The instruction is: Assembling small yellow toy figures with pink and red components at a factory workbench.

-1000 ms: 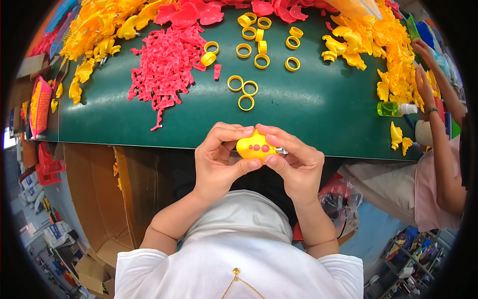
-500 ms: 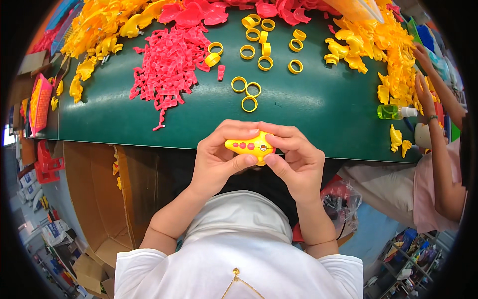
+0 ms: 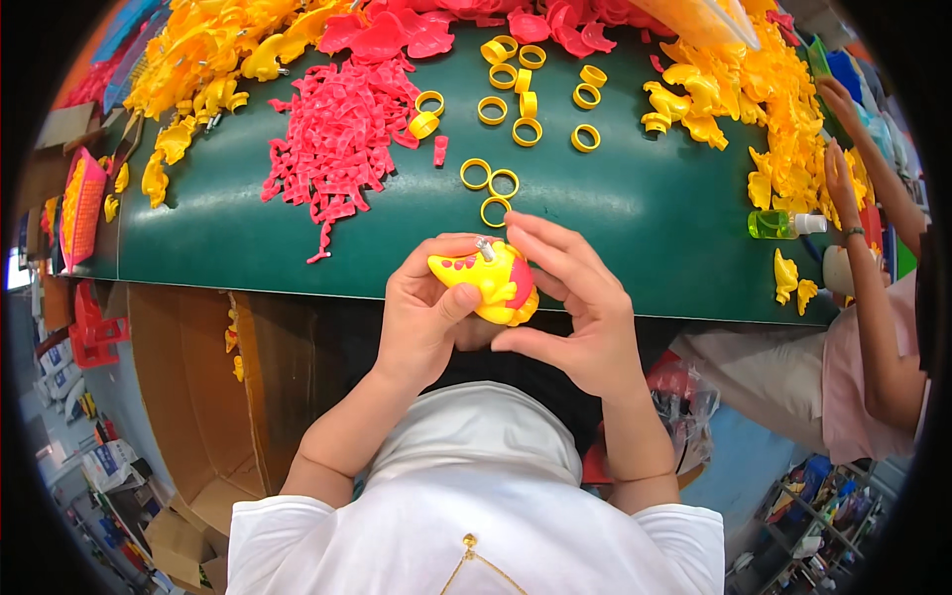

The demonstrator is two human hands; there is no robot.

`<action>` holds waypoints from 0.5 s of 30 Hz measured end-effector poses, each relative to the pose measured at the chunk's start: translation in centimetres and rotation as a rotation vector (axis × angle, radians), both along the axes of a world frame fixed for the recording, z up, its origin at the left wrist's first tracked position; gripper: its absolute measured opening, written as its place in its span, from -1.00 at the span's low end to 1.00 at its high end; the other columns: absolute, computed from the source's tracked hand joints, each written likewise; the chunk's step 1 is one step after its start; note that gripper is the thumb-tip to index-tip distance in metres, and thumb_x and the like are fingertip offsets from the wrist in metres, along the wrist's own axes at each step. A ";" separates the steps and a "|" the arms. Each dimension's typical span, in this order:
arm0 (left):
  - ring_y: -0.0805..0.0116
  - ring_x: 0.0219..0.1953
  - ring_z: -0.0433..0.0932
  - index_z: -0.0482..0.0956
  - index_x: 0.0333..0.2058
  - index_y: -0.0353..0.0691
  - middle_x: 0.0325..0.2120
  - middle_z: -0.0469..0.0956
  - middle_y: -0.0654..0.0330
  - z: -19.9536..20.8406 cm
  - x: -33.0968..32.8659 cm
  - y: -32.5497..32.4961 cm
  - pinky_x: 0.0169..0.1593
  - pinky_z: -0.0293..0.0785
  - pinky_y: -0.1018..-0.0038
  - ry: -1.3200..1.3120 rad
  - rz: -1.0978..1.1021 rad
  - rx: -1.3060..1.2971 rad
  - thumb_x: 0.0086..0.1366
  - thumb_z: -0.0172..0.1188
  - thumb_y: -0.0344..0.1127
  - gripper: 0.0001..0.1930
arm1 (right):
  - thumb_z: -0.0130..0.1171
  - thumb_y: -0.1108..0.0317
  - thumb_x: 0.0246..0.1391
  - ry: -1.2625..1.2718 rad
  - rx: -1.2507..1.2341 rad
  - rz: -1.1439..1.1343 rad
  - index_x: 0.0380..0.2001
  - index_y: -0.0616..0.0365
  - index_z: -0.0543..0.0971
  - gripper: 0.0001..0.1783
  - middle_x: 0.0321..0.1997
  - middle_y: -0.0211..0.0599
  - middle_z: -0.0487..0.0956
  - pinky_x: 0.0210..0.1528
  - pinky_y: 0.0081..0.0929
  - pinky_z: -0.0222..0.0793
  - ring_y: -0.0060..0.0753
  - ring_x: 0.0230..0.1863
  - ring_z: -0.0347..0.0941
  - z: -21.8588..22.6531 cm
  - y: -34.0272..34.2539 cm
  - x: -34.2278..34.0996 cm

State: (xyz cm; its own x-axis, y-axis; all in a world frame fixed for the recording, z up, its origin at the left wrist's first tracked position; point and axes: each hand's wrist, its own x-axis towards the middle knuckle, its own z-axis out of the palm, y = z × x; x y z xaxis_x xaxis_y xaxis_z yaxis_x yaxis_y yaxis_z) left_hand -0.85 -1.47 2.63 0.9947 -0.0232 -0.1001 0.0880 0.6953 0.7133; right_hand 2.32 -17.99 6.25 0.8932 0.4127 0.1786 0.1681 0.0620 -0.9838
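Note:
My left hand is closed round a yellow and red plastic toy figure, just over the near edge of the table. The figure has a pointed yellow end with red spots and a rounded red part. A small metal piece sticks up out of its body. My right hand is beside the figure, thumb and fingers spread apart and not gripping it. Just beyond my hands lie several yellow rings on the green table.
Pink plastic pieces are heaped left of the rings. Piles of yellow parts lie at the far left and right. A green spray bottle lies at right, near another person's hands. A cardboard box stands below the table edge.
The toy figure has turned in my left hand, so its red part and the upright metal piece now show. My right hand has let go and opened.

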 end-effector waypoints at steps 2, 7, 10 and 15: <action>0.33 0.02 0.49 0.46 -0.04 -0.27 -0.04 0.46 0.12 -0.3 -0.3 0.5 0.09 0.46 0.37 -0.003 -0.002 0.040 0.20 0.31 -0.30 -0.62 | 0.47 0.49 -0.26 -0.045 -0.110 0.006 0.18 0.22 0.39 -0.18 0.17 -0.05 0.40 0.17 -0.33 0.41 -0.23 0.23 0.34 0.0 0.1 0.3; 0.31 0.00 0.51 0.43 -0.08 -0.21 -0.03 0.46 0.18 -0.1 -0.2 1.2 0.08 0.49 0.36 0.103 -0.048 -0.086 0.22 0.29 -0.22 -0.64 | 0.49 0.48 -0.29 -0.126 -0.344 -0.116 0.09 0.26 0.47 -0.26 -0.08 -0.14 0.56 -0.05 -0.45 0.56 -0.31 -0.07 0.56 1.0 0.9 0.2; 0.31 0.00 0.52 0.44 -0.09 -0.18 -0.06 0.46 0.20 -0.3 -0.4 0.9 0.07 0.51 0.36 0.079 0.020 -0.069 0.22 0.29 -0.19 -0.64 | 0.49 0.49 -0.30 -0.142 -0.365 -0.153 0.00 0.29 0.54 -0.34 -0.25 -0.20 0.60 -0.11 -0.48 0.57 -0.36 -0.21 0.60 0.4 0.8 -0.5; 0.34 -0.05 0.53 0.42 -0.06 -0.20 -0.12 0.47 0.19 -0.8 -0.7 1.3 0.03 0.52 0.38 0.037 0.086 -0.001 0.17 0.33 -0.11 -0.54 | 0.47 0.51 -0.28 -0.118 -0.252 -0.114 -0.02 0.29 0.55 -0.39 -0.28 -0.19 0.60 -0.13 -0.50 0.57 -0.39 -0.24 0.60 0.1 1.1 -0.6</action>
State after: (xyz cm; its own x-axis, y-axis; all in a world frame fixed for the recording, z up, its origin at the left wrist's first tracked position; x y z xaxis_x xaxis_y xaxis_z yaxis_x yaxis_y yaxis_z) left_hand -1.56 -0.19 1.88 0.9887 0.0616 -0.1368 0.0545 0.7022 0.7099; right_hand 1.76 -16.90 6.30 0.9156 0.3550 0.1886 0.2738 -0.2073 -0.9392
